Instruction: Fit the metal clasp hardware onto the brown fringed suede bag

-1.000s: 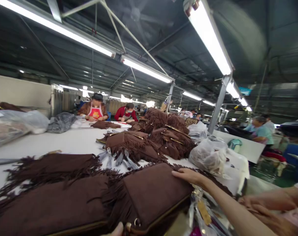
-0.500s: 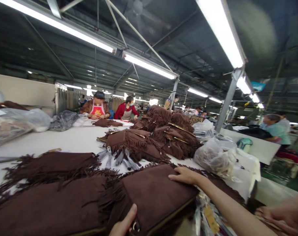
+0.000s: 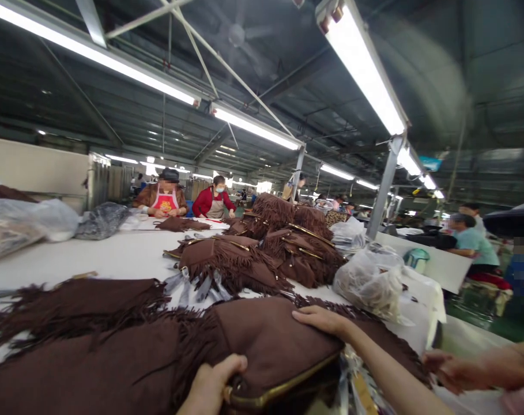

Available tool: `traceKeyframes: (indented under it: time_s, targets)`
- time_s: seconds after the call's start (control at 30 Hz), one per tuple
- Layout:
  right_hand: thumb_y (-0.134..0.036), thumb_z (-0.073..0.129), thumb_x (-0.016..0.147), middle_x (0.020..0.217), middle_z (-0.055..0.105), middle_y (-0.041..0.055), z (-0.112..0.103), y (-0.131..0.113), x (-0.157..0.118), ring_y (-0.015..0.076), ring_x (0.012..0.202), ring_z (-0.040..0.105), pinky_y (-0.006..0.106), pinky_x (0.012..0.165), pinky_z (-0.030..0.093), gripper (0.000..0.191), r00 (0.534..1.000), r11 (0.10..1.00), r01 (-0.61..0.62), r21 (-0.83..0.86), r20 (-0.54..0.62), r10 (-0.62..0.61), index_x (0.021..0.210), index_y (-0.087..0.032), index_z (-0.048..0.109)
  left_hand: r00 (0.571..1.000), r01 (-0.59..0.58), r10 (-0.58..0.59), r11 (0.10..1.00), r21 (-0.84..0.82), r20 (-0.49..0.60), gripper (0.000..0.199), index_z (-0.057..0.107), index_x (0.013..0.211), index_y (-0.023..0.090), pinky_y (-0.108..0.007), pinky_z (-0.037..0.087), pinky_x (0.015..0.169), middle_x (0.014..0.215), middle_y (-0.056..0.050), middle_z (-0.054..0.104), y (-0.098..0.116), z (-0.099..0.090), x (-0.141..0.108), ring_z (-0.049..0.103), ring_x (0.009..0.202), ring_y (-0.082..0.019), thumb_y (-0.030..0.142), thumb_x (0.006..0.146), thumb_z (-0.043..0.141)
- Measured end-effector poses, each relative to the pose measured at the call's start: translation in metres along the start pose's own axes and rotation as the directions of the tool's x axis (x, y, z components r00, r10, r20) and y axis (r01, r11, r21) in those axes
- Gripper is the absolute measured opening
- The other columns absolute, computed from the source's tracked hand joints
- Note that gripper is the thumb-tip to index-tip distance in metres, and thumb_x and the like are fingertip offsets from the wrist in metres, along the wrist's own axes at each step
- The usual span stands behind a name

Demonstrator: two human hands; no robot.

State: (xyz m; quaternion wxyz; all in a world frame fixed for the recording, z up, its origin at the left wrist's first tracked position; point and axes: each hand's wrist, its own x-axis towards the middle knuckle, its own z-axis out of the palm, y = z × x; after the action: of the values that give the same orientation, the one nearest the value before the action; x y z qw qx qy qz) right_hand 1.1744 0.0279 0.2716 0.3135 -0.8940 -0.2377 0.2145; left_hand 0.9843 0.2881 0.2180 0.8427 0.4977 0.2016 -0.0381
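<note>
A dark brown suede-like bag [image 3: 270, 340] with fringe and a gold-coloured zip along its near edge lies tilted in front of me. My left hand [image 3: 216, 380] grips its near left corner by the zip end, thumb on top and the other fingers hidden. Over the far right edge of the same bag, my right hand [image 3: 320, 320] is closed, fingers on the upper face and thumb out of sight. To the left, touching this bag, is another fringed brown piece [image 3: 84, 369]. A similar piece [image 3: 93, 300] lies behind that one.
Fringed bags are heaped [image 3: 262, 248] on the white table [image 3: 127, 248]. Clear plastic bags stand at the left [image 3: 32, 222] and right [image 3: 369, 279]. Two people sit across the table. Another person's blurred hands [image 3: 460, 369] are close at my right, near a metal post [image 3: 385, 187].
The bag's zipped near edge has lifted and its upper face bulges more. My left hand has come further into view at the corner. The other person's hands at right have moved left.
</note>
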Motion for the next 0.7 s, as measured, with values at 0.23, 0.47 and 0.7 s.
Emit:
traceKeyframes:
  time_s: [0.23,0.47,0.7]
  targets:
    - [-0.055,0.048,0.099,0.102,0.073,0.0068,0.010,0.006,-0.001,0.0220,0.097,0.069,0.043,0.091,0.052,0.045,0.999,0.998,0.039,0.038,-0.033,-0.038,0.102,-0.015,0.068,0.981,-0.077,0.097,0.990,0.119,-0.170,0.039,0.060,0.078,0.018,-0.041,0.054,0.058,0.058,-0.003,0.066,0.070,-0.001,-0.011,0.067,0.061,-0.029,0.039,0.054,0.082]
    - [-0.040,0.061,0.091,0.106,0.064,0.0081,0.012,0.000,-0.022,0.0259,0.107,0.056,0.047,0.099,0.038,0.024,0.888,0.970,-0.009,-0.244,-0.448,-0.105,0.098,-0.017,0.062,0.979,0.031,-0.003,0.990,0.134,-0.203,0.024,0.064,0.061,0.015,-0.037,0.054,0.054,0.053,-0.007,0.067,0.112,-0.066,-0.005,0.064,0.052,-0.028,0.034,0.054,0.078]
    - [-0.064,0.023,0.096,0.057,0.055,0.0000,0.047,-0.004,-0.039,0.0175,0.057,0.054,0.027,0.053,0.040,0.064,0.973,0.980,-0.006,-0.201,-0.228,-0.040,0.062,-0.020,0.053,0.969,0.122,-0.100,0.989,0.086,-0.226,0.021,0.068,0.060,0.014,-0.031,0.059,0.058,0.060,-0.011,0.071,0.130,-0.116,-0.003,0.067,0.054,-0.024,0.032,0.069,0.074]
